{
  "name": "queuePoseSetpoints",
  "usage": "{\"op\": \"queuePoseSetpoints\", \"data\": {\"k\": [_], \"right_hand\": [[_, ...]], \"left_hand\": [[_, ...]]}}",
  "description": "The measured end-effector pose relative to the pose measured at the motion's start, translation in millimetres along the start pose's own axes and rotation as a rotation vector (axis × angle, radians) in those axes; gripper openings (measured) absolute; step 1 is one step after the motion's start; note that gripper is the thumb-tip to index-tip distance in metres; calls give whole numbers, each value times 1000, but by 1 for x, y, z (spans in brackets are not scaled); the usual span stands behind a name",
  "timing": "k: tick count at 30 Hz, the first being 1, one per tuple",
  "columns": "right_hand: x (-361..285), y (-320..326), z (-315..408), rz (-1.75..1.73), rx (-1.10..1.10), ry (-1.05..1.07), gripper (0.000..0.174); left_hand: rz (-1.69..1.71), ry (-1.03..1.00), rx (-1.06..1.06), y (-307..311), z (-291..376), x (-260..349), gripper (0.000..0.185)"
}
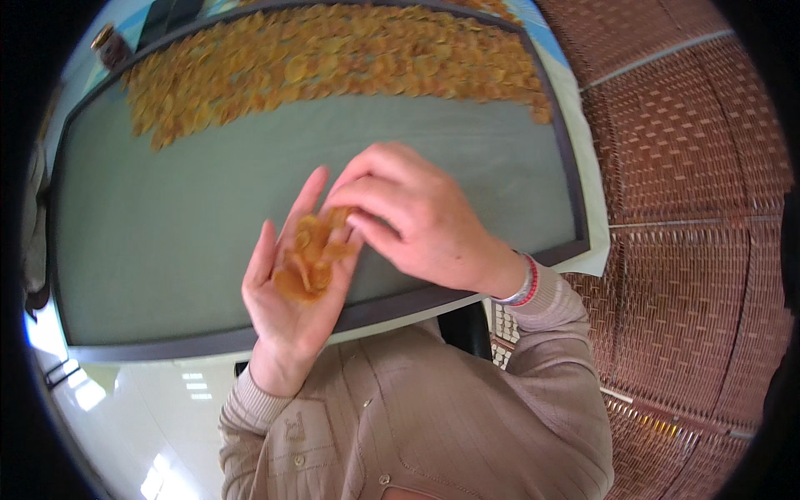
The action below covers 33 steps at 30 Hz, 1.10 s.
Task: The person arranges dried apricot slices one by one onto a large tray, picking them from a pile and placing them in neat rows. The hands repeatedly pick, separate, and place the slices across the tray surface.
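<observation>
Palm up, my left hand [294, 312] cups a small heap of thin amber-orange slices [306, 262], perhaps dried fruit; their exact kind cannot be told. My right hand [419, 219] reaches over from the right, its thumb and fingertips pinching at a slice at the heap's upper right edge. Both hands are above the near part of a dark-framed mesh screen [169, 231]. Many similar slices [325, 59] lie closely side by side in a wide band across the screen's far part.
A lidded jar [111, 47] stands beyond the screen's far left corner. White and blue covering [590, 187] shows under the frame. Woven brown panels [675, 156] stand along the right. Dark cloth [35, 225] hangs at the left edge. Glossy pale floor [150, 425] lies lower left.
</observation>
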State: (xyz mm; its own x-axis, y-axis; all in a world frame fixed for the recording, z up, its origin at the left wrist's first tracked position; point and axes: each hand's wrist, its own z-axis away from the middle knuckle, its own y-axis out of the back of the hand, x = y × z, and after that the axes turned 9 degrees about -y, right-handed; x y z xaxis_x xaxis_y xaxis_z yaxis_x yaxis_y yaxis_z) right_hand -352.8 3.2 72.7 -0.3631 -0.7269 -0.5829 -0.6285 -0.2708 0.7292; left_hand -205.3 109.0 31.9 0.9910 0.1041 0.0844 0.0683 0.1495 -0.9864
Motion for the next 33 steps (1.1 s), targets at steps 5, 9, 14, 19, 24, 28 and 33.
{"op": "queuePoseSetpoints", "data": {"k": [5,9,14,19,24,28,33], "right_hand": [[7,3,1,11,-10,61,16],[12,2,2,-41,15,54,9],[22,11,4,-255,-13,-105,8],[53,57,10,-413,78,-545,10],[104,92,27,-391,269,-659,15],[131,114,35,-386,337,-797,10],[170,129,51,-384,426,-917,10]], "left_hand": [[-50,-3,1,0,-2,-2,70],[-20,-11,32,-7,-2,-5,70],[-36,-20,29,-6,-3,-6,71],[-47,-25,-18,-8,-4,-6,72],[-42,-15,-16,-8,-4,-8,73],[-45,-20,-2,-9,-4,-8,71],[-53,-25,2,-5,-5,-8,71]]}}
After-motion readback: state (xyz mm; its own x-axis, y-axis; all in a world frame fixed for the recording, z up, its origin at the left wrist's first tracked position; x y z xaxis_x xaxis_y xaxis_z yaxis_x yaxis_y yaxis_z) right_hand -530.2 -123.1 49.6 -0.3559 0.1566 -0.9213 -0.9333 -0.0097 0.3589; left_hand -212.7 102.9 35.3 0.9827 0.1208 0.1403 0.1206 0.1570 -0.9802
